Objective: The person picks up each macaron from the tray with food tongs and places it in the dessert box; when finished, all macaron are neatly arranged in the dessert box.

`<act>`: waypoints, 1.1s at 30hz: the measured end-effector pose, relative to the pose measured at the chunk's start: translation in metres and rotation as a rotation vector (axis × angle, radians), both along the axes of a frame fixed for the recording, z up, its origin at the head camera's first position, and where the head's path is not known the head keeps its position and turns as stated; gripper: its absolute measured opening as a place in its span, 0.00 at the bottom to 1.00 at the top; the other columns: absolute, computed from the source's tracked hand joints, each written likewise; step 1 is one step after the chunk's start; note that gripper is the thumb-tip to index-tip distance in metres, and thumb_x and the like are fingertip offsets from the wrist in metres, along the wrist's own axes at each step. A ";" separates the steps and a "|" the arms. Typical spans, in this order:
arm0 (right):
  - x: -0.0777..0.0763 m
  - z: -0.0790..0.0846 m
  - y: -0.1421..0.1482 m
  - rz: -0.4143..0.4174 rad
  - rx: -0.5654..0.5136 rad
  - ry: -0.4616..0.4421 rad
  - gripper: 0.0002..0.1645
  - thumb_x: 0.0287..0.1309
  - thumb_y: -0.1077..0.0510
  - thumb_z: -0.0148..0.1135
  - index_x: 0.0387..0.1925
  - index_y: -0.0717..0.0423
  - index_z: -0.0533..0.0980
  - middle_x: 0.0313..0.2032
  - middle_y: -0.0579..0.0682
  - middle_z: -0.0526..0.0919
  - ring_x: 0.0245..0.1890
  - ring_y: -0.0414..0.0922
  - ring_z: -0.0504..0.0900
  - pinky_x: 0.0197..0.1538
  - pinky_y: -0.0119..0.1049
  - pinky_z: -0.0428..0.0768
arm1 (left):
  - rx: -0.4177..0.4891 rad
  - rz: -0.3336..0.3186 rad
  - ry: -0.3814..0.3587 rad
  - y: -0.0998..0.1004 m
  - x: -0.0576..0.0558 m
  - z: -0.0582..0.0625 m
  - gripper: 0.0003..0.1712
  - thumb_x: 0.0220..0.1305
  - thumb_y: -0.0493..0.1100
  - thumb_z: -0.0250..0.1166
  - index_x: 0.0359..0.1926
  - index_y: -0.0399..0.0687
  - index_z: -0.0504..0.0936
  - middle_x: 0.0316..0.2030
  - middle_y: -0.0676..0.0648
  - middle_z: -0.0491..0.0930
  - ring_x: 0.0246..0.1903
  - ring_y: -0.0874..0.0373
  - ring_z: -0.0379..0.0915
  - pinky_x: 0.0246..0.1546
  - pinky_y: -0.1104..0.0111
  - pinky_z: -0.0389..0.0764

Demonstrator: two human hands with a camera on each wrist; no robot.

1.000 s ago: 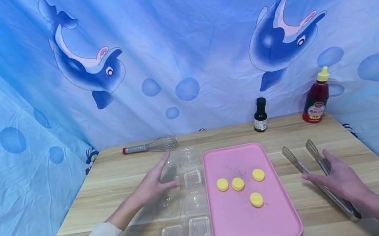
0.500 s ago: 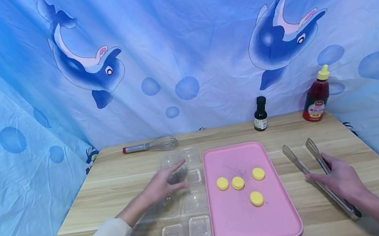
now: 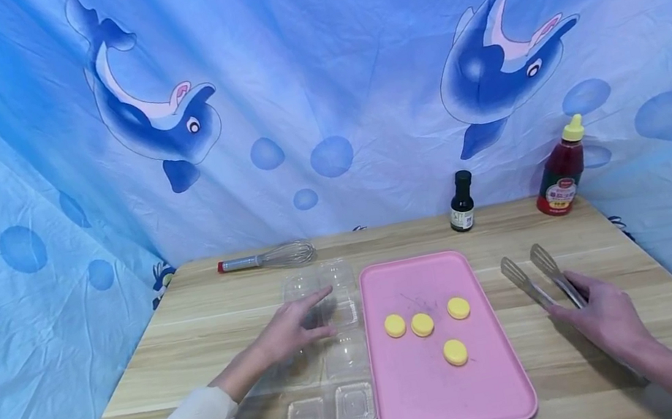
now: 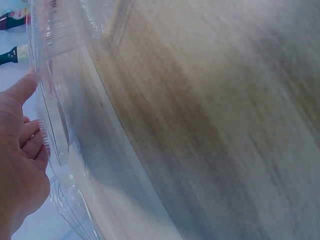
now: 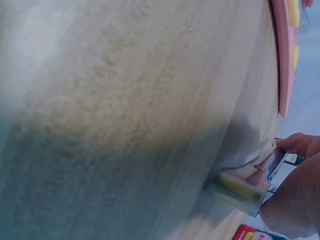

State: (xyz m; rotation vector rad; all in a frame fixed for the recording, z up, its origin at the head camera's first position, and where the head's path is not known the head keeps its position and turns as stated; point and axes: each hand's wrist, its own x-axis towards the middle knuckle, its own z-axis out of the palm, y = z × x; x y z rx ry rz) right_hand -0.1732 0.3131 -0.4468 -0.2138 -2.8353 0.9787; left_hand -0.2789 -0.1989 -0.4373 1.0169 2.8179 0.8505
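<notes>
Clear plastic boxes [image 3: 354, 405] with square cups stand in two columns left of the pink tray. My left hand [image 3: 286, 330] is over their upper part, thumb and forefinger stretched apart. In the left wrist view that hand [image 4: 17, 160] lies right beside a clear plastic wall [image 4: 55, 107]; whether it touches is unclear. On the right, my right hand [image 3: 610, 315] grips metal tongs [image 3: 521, 276], slotted ends pointing away and apart with nothing between them. The right wrist view shows the tongs' metal [image 5: 237, 192] by the hand [image 5: 297, 200].
Several yellow round macaron-like pieces [image 3: 422, 325] lie on the pink tray [image 3: 442, 407]. A whisk [image 3: 267, 258] lies at the back left. A small dark bottle [image 3: 461, 203] and a red sauce bottle [image 3: 560, 175] stand at the back, before a blue dolphin curtain [image 3: 356, 87].
My left hand has moved right and slightly nearer the tray, over the boxes. My right hand has closed round the tongs, and their tips have drawn nearer each other.
</notes>
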 end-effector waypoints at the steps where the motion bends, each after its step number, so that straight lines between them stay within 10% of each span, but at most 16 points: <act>1: 0.000 0.000 0.000 0.015 0.006 0.023 0.52 0.59 0.56 0.76 0.73 0.79 0.61 0.67 0.82 0.66 0.66 0.79 0.68 0.64 0.74 0.70 | -0.004 0.006 -0.003 0.000 0.000 0.000 0.50 0.63 0.48 0.79 0.79 0.38 0.66 0.75 0.39 0.69 0.73 0.41 0.67 0.75 0.50 0.66; 7: 0.000 0.006 -0.008 0.103 0.069 0.143 0.47 0.56 0.58 0.79 0.70 0.76 0.69 0.62 0.80 0.75 0.54 0.72 0.80 0.51 0.59 0.83 | -0.023 0.018 0.017 0.001 -0.001 -0.002 0.49 0.63 0.49 0.79 0.78 0.38 0.67 0.74 0.39 0.71 0.72 0.41 0.69 0.75 0.49 0.68; 14: -0.001 0.021 -0.025 0.192 0.066 0.169 0.46 0.53 0.60 0.82 0.71 0.70 0.72 0.60 0.76 0.79 0.39 0.54 0.77 0.31 0.33 0.69 | -0.030 0.013 0.028 0.001 -0.003 -0.002 0.48 0.63 0.49 0.79 0.77 0.39 0.69 0.73 0.39 0.72 0.71 0.41 0.70 0.74 0.49 0.69; 25: 0.000 0.039 -0.054 0.350 0.002 0.098 0.44 0.54 0.62 0.82 0.72 0.58 0.75 0.64 0.66 0.81 0.45 0.52 0.81 0.35 0.33 0.79 | -0.056 0.014 0.043 0.002 -0.003 0.002 0.46 0.62 0.50 0.79 0.76 0.39 0.71 0.71 0.39 0.75 0.70 0.41 0.72 0.73 0.48 0.71; 33: -0.006 0.055 -0.074 0.498 -0.046 0.013 0.42 0.54 0.61 0.83 0.71 0.56 0.77 0.65 0.61 0.82 0.65 0.63 0.80 0.62 0.59 0.83 | -0.057 -0.001 0.066 0.004 -0.002 0.005 0.45 0.62 0.48 0.80 0.75 0.38 0.72 0.69 0.38 0.77 0.68 0.40 0.74 0.71 0.47 0.74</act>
